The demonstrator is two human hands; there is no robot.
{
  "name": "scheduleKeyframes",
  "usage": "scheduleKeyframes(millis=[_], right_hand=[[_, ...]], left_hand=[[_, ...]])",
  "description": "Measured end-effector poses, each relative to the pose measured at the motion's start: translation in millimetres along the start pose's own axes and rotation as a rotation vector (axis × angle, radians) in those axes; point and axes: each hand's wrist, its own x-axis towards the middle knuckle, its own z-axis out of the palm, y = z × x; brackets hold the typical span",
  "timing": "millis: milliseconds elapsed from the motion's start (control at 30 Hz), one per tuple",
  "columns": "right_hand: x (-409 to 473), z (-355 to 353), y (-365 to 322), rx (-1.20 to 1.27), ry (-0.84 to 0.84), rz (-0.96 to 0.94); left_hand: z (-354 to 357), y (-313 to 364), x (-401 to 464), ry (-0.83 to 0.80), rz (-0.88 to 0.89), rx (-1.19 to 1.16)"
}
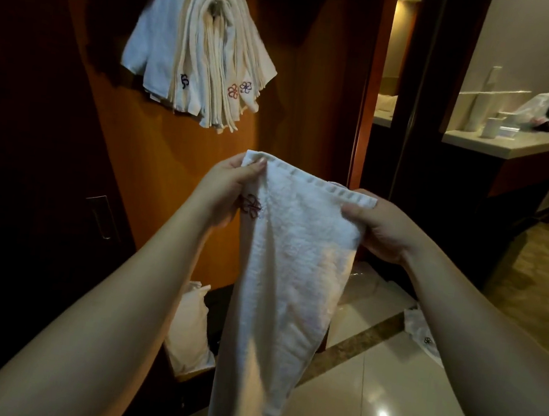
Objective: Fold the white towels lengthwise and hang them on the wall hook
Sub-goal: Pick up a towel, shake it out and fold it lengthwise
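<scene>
Terrycloth filled mid-frame: a white nubbly towel with a ribbed hem [289, 263] hung lengthwise, its 2 top corners pinched by the left hand [225, 191] and right hand [381, 229]. At upper left, a thick bundle of folded white towels [198, 50] draped over a hook on the orange wooden panel [312, 93].
</scene>
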Motion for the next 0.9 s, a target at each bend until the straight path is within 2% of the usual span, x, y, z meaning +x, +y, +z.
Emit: scheduleKeyframes(millis=[100,233,433,600,767,900], right_hand=[[2,-1,-9,-0.122,0.015,-0.056],[9,0,-10,-0.226,0.04,-0.138],[23,-8,-1,-0.363,0.143,-0.159],[28,-13,-2,-0.378,0.179,-0.152],[23,-17,-8,-0.517,0.212,-0.121],[22,-18,-8,-0.524,0.25,-0.122]], left_hand=[[-8,-3,2,-0.002,0.063,0.14],[-13,-1,2,-0.053,0.2,0.731],[-8,-4,8,-0.191,0.181,1.044],[1,-15,10,-0.238,0.289,1.129],[2,-25,15,-0.282,0.251,1.141],[6,-24,17,-0.299,0.268,1.107]])
